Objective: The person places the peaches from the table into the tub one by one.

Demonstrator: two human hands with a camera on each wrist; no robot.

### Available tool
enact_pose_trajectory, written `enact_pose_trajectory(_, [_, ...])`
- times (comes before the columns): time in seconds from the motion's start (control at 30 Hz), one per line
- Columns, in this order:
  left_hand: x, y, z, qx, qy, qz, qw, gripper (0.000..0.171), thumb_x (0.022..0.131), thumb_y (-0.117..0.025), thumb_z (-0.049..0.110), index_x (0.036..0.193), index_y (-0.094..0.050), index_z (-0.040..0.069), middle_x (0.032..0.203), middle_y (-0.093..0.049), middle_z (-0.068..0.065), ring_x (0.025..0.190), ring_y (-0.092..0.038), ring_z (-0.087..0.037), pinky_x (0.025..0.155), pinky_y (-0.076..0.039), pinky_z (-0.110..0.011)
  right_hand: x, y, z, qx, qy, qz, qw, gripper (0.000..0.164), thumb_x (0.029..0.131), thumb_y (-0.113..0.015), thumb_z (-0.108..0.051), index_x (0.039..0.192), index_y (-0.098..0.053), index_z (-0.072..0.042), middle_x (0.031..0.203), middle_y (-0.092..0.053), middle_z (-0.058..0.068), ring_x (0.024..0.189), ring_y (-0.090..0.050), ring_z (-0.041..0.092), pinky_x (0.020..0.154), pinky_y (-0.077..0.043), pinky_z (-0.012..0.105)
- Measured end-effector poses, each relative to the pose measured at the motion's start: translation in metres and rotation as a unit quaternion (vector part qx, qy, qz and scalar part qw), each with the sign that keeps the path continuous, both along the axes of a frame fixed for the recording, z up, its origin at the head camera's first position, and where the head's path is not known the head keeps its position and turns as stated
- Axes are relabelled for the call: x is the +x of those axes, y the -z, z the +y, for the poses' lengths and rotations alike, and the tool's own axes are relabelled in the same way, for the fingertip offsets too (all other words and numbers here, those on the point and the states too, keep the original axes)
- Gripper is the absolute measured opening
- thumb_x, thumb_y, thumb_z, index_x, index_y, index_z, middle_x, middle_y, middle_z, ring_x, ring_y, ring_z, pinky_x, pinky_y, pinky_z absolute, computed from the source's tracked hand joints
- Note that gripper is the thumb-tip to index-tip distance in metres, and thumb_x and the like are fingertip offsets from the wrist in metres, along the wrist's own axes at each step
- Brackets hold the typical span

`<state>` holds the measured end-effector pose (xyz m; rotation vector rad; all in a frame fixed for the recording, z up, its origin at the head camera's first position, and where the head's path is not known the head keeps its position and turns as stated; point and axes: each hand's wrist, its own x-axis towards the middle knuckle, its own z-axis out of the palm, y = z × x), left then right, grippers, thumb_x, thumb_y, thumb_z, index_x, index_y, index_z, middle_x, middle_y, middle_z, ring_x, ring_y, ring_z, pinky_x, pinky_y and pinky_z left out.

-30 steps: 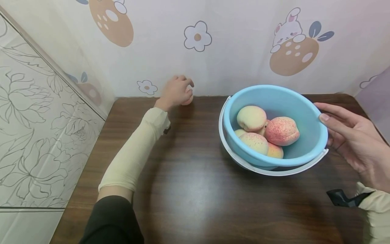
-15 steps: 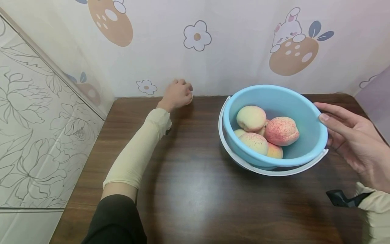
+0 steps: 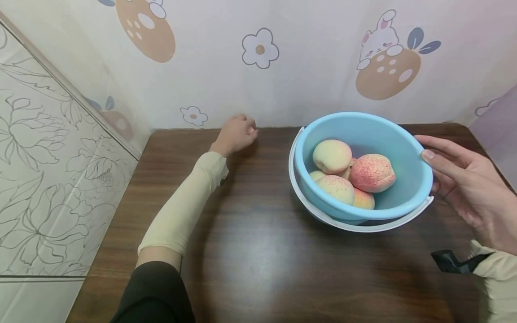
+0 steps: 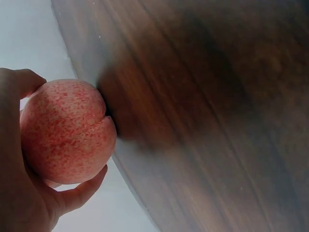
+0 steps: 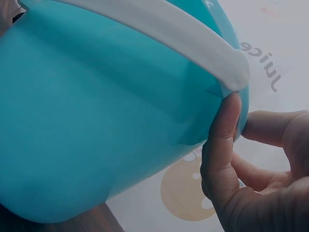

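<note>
At the table's back edge my left hand has its fingers and thumb curled round a peach. The left wrist view shows that peach, speckled pink with a crease facing the wooden table; in the head view the hand hides it. A light blue bucket with a white handle stands to the right. My right hand pinches its rim at the right side, and in the right wrist view the fingers press the outer wall below the handle's end. Several peaches, pale yellow to red, lie inside the bucket.
The dark wooden table runs back to a wall covering printed with flowers and rabbits. A tiled wall with flower outlines borders the left side.
My left hand has come down and slightly nearer at the back edge, its fingers closing round the peach. The right hand and bucket have stayed in place.
</note>
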<state>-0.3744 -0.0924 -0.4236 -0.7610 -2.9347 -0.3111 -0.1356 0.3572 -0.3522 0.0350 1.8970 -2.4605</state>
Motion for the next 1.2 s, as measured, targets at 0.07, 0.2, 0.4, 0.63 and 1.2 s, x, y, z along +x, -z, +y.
enact_pose_trajectory(0.07, [0.004, -0.001, 0.001, -0.001, 0.001, 0.0, 1.0, 0.029, 0.102, -0.052, 0.034, 0.11, -0.068, 0.011, 0.109, -0.063, -0.012, 0.108, -0.058, -0.035, 0.102, -0.046, -0.045, 0.0, -0.001, 0.0, 0.0, 0.0, 0.0, 1.0, 0.044, 0.104, -0.052, 0.006, 0.144, -0.061, -0.012, 0.125, -0.074, -0.001, 0.085, -0.079, 0.016, 0.065, -0.063, 0.028])
enact_pose_trajectory(0.2, [0.01, -0.002, 0.001, -0.009, 0.005, -0.003, 0.9999, 0.032, 0.102, -0.053, 0.036, 0.116, -0.067, 0.011, 0.114, -0.062, -0.013, 0.11, -0.058, -0.036, 0.102, -0.047, -0.046, 0.001, -0.001, 0.0, -0.005, -0.006, 0.005, 1.0, 0.045, 0.104, -0.051, 0.007, 0.144, -0.061, -0.011, 0.124, -0.075, 0.001, 0.083, -0.079, 0.017, 0.062, -0.062, 0.028])
enact_pose_trajectory(0.4, [0.016, -0.001, -0.001, -0.013, 0.008, -0.007, 0.9999, 0.035, 0.103, -0.053, 0.039, 0.119, -0.066, 0.011, 0.117, -0.062, -0.013, 0.112, -0.057, -0.036, 0.1, -0.049, -0.047, 0.0, 0.0, -0.001, -0.008, -0.01, 0.01, 1.0, 0.045, 0.104, -0.05, 0.007, 0.144, -0.061, -0.011, 0.122, -0.075, 0.002, 0.08, -0.079, 0.018, 0.06, -0.062, 0.029])
enact_pose_trajectory(0.63, [0.018, 0.0, 0.0, -0.041, 0.018, 0.019, 0.9988, 0.039, 0.102, -0.053, 0.041, 0.123, -0.067, 0.01, 0.117, -0.064, -0.014, 0.113, -0.058, -0.033, 0.098, -0.052, -0.046, 0.0, 0.0, 0.0, -0.014, -0.014, 0.011, 1.0, 0.045, 0.104, -0.049, 0.008, 0.145, -0.06, -0.01, 0.124, -0.075, 0.002, 0.083, -0.079, 0.018, 0.063, -0.063, 0.031])
enact_pose_trajectory(1.2, [0.032, -0.021, 0.006, -0.084, 0.071, 0.113, 0.9875, 0.035, 0.102, -0.052, 0.043, 0.118, -0.071, 0.017, 0.104, -0.062, -0.008, 0.098, -0.057, -0.028, 0.085, -0.054, -0.047, 0.001, -0.001, 0.0, 0.002, 0.002, -0.004, 1.0, 0.045, 0.104, -0.052, 0.005, 0.144, -0.061, -0.013, 0.126, -0.073, -0.002, 0.085, -0.079, 0.017, 0.067, -0.063, 0.029])
